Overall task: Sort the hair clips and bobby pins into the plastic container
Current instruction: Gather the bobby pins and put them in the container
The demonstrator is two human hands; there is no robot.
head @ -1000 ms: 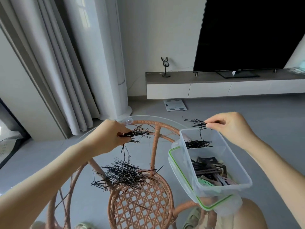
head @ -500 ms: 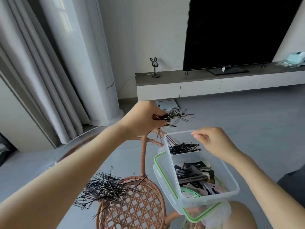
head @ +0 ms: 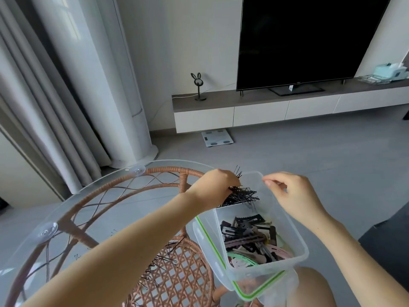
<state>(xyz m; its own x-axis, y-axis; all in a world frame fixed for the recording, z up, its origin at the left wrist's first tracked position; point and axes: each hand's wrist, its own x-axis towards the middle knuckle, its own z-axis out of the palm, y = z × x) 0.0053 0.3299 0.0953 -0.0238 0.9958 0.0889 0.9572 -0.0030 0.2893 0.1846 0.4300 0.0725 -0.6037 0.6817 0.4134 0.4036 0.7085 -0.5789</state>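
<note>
— Left hand (head: 215, 188)?
— Closed on a bunch of bobby pins (head: 242, 194) over the plastic container's (head: 296, 261) far compartment.
— Right hand (head: 294, 194)?
— Loosely curled, empty, above the rim (hair clips (head: 247, 237) fill the near compartment). No legible writing.

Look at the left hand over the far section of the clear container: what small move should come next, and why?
Probably open the left hand and let its bunch of bobby pins drop. The bunch already sits over the far compartment of the plastic container, where other pins lie, apart from the hair clips nearer. The right hand looks empty.
</note>
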